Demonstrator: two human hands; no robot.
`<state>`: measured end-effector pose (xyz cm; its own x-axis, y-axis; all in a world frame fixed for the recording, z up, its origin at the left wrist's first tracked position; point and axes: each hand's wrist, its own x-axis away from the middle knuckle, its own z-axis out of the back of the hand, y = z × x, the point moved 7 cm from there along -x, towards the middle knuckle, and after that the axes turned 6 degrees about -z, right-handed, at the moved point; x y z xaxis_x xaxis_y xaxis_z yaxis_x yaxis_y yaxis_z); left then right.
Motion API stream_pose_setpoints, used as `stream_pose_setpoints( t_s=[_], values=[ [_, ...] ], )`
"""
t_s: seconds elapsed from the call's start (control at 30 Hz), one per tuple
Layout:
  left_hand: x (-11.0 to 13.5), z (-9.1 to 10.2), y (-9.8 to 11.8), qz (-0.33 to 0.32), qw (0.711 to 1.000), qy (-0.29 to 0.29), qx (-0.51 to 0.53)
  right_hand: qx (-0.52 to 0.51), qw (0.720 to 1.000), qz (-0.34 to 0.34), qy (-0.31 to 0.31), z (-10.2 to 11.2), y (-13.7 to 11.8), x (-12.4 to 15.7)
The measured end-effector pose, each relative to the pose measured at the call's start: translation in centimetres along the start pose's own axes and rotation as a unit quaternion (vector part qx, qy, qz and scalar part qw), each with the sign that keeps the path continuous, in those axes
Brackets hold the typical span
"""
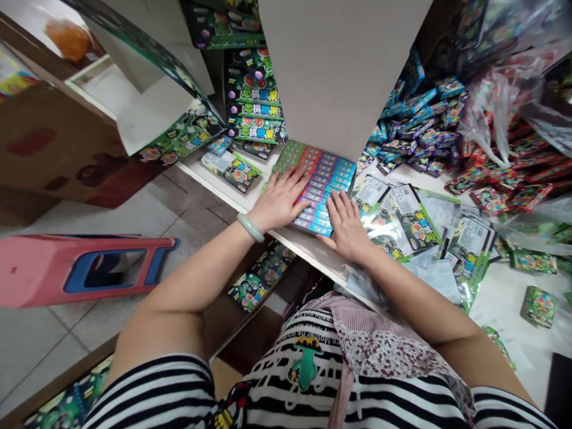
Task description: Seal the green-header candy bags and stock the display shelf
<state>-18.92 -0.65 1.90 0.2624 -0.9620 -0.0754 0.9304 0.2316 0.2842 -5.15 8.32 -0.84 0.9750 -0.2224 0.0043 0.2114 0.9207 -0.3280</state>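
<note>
In the head view, the block of small packs (320, 183) sits on the bench (494, 305), between and under your fingers, long axis running near to far. Your left hand (282, 199) overlaps its left side, your right hand (349, 229) its near right edge; both lie extended, thumbs spread, pinching nothing.

Soft, even light leaves glare on flat packets (388, 231); edges stretch.

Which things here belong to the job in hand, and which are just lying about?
Seemingly in use:
rows of small boxes, touched by left hand and right hand
raised white lid
loose boxes piled nearby

Seemingly just lying about:
pink stool
brown carton
</note>
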Motion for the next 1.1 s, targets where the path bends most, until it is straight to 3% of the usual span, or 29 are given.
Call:
stream_pose_setpoints(
  t_s=[0.13, 0.23, 0.47, 0.67, 0.87, 0.97, 1.03, 1.1],
  values=[
    [-0.7, -0.1, 0.3, 0.07, 0.998, 0.001, -0.006, -0.035, 0.997, 0.065, -0.015, 0.7, 1.9, -0.9],
    [-0.4, 0.0, 0.6, 0.083, 0.997, -0.001, 0.002, -0.058, 0.995, 0.073, -0.026, 1.6, 2.5, -0.9],
    [3.0, 0.0, 2.0, 0.042, 0.998, 0.042, -0.016, -0.022, 0.999, -0.002, -0.033, 4.2, 1.8, -4.4],
    [4.6, -0.7, 3.0, 0.047, 0.997, 0.059, -0.015, 0.001, 0.998, -0.035, -0.055, 3.8, 2.4, -6.7],
    [4.4, -1.0, 3.2, 0.062, 0.995, 0.075, 0.007, -0.015, 1.0, -0.008, 0.002, 3.2, 2.8, -6.3],
    [4.4, -1.0, 2.8, 0.069, 0.992, 0.092, 0.06, -0.089, 0.995, -0.001, 0.041, 3.3, 3.7, -6.3],
    [4.6, -0.3, 1.6, 0.061, 0.98, 0.126, 0.143, -0.195, 0.975, -0.008, 0.106, 4.9, 5.0, -6.5],
    [5.0, 2.1, -0.8, 0.073, 0.941, 0.214, 0.252, -0.325, 0.926, -0.035, 0.189, 7.9, 7.0, -6.9]
  ],
)
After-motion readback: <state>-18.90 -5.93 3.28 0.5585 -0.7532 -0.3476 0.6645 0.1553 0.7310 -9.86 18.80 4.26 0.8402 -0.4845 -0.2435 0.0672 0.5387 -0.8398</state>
